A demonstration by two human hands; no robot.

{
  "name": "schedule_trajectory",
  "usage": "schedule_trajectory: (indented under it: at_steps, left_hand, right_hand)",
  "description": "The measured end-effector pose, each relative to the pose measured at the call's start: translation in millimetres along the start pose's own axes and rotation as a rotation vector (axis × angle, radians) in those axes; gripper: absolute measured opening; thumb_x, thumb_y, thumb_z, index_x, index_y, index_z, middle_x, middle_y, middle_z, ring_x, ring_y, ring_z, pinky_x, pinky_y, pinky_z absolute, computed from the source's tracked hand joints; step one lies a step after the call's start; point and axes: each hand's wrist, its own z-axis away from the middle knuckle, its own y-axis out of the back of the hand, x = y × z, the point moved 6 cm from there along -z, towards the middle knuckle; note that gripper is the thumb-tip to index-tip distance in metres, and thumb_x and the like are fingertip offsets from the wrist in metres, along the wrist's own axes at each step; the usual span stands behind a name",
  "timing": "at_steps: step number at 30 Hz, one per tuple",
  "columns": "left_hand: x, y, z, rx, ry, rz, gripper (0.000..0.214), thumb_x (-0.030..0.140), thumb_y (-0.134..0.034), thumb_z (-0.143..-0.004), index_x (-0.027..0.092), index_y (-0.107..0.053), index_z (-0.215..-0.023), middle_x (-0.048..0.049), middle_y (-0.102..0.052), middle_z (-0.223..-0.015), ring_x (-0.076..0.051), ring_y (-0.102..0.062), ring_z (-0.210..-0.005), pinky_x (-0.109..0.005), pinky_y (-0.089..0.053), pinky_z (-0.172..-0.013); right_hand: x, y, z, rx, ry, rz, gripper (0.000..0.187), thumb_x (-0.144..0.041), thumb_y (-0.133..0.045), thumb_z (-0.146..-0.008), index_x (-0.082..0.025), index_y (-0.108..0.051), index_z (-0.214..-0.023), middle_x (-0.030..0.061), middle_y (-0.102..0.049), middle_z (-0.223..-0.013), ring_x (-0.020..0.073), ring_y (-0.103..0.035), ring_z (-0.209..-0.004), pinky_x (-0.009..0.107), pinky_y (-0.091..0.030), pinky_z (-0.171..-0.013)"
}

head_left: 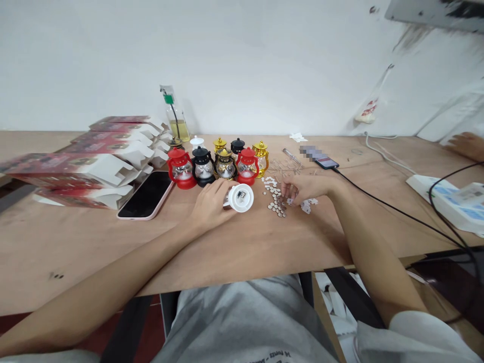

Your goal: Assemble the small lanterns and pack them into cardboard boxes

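My left hand (212, 205) is closed around a small white lantern (242, 198), which lies tipped over. Its round base faces me, with an open recess in the middle. Beside a pile of small round button cells (279, 205), my right hand (302, 187) points downward with its fingers bent together; whatever they pinch is too small to make out. Small white pieces (308, 205) lie scattered by that hand. Behind both hands stand several mini lanterns, among them a red lantern (248, 166), a black lantern (203, 167) and a gold lantern (261, 159).
Red-and-white cardboard boxes (75, 169) are stacked at the left, next to a phone (146, 195). A pump bottle (177, 121) stands by the wall. Rightward lie a screwdriver-like tool (292, 156), a cabled phone (325, 161) and a white device (449, 201). Another person's hand (467, 145) shows far right.
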Motion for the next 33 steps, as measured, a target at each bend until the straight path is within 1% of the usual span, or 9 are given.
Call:
schedule_trajectory:
  at_steps: [6,9,13,17,20,22,25,30,33]
  left_hand:
    - [0,-0.5,0,0.01,-0.012,-0.001,0.039,0.034,-0.061,-0.076,0.019,-0.051,-0.111,-0.0085,-0.062,-0.106,-0.026,-0.06,-0.096,-0.036,-0.044,-0.074]
    - [0,-0.2,0,0.015,-0.012,-0.008,0.038,0.034,-0.061,-0.077,0.019,-0.052,-0.11,-0.0085,-0.062,-0.106,-0.026,-0.06,-0.095,-0.035,-0.044,-0.074]
    - [0,-0.6,0,0.019,-0.015,-0.004,0.039,0.037,-0.06,-0.078,0.019,-0.051,-0.111,-0.0083,-0.063,-0.105,-0.026,-0.061,-0.095,-0.035,-0.045,-0.074]
    - [-1,-1.9,1,0.027,-0.019,0.0,0.038,0.037,-0.059,-0.079,0.018,-0.051,-0.111,-0.0087,-0.062,-0.105,-0.025,-0.06,-0.094,-0.035,-0.045,-0.075]
    - [-1,-1.9,1,0.044,-0.031,0.012,0.037,0.037,-0.059,-0.08,0.018,-0.051,-0.11,-0.0084,-0.062,-0.104,-0.025,-0.06,-0.094,-0.034,-0.045,-0.075]
    - [-1,-1.6,1,0.055,-0.038,0.014,0.036,0.039,-0.059,-0.081,0.018,-0.052,-0.11,-0.0079,-0.063,-0.102,-0.024,-0.061,-0.092,-0.034,-0.045,-0.073]
    - [-1,-1.0,2,0.072,-0.046,0.012,0.037,0.042,-0.059,-0.081,0.018,-0.053,-0.109,-0.0077,-0.063,-0.1,-0.024,-0.061,-0.09,-0.033,-0.045,-0.071]
    - [-5,0.7,1,0.113,-0.022,-0.004,0.041,0.049,-0.059,-0.082,0.018,-0.053,-0.107,-0.0082,-0.063,-0.098,-0.024,-0.061,-0.09,-0.032,-0.045,-0.07]
    - [-8,0.2,1,0.115,-0.008,-0.016,0.041,0.046,-0.061,-0.081,0.016,-0.053,-0.107,-0.009,-0.063,-0.099,-0.024,-0.061,-0.089,-0.032,-0.045,-0.07]
  right_hand:
    - [-8,3,-1,0.065,0.084,0.017,0.027,-0.012,-0.068,-0.056,-0.019,-0.059,-0.081,0.0005,-0.063,-0.078,0.0153,-0.059,-0.071,0.023,-0.047,-0.057]
    - [-16,5,-1,0.099,0.15,-0.032,0.02,-0.019,-0.07,-0.062,-0.018,-0.06,-0.079,0.0001,-0.062,-0.074,0.0136,-0.058,-0.069,0.024,-0.045,-0.06]
    - [-34,5,-1,0.209,0.296,-0.305,0.02,-0.032,-0.07,-0.071,-0.017,-0.059,-0.077,0.001,-0.065,-0.075,0.0123,-0.059,-0.069,0.026,-0.046,-0.063]
    - [-59,-5,-1,0.344,0.46,-0.546,0.023,-0.035,-0.074,-0.071,-0.016,-0.063,-0.079,0.0003,-0.065,-0.072,0.01,-0.057,-0.063,0.027,-0.048,-0.061]
    - [-77,-16,1,0.396,0.55,-0.661,0.024,-0.035,-0.076,-0.07,-0.016,-0.066,-0.081,0.0012,-0.067,-0.076,0.0102,-0.058,-0.065,0.028,-0.05,-0.064]
    - [-86,-24,1,0.41,0.6,-0.671,0.026,-0.034,-0.079,-0.067,-0.017,-0.066,-0.082,0.0014,-0.067,-0.077,0.0107,-0.059,-0.067,0.028,-0.051,-0.066]
    - [-96,-31,5,0.468,0.699,-0.531,0.024,-0.032,-0.078,-0.069,-0.018,-0.067,-0.084,0.0012,-0.065,-0.079,0.011,-0.059,-0.068,0.027,-0.052,-0.065]
    - [-111,-39,22,0.76,0.929,0.036,0.009,-0.023,-0.064,-0.084,-0.017,-0.064,-0.091,0.0052,-0.064,-0.085,0.0132,-0.059,-0.073,0.028,-0.051,-0.068]
    - [-115,-45,26,0.866,0.97,0.3,0.011,-0.023,-0.056,-0.09,-0.017,-0.061,-0.096,0.0076,-0.064,-0.089,0.0161,-0.06,-0.082,0.03,-0.052,-0.073]
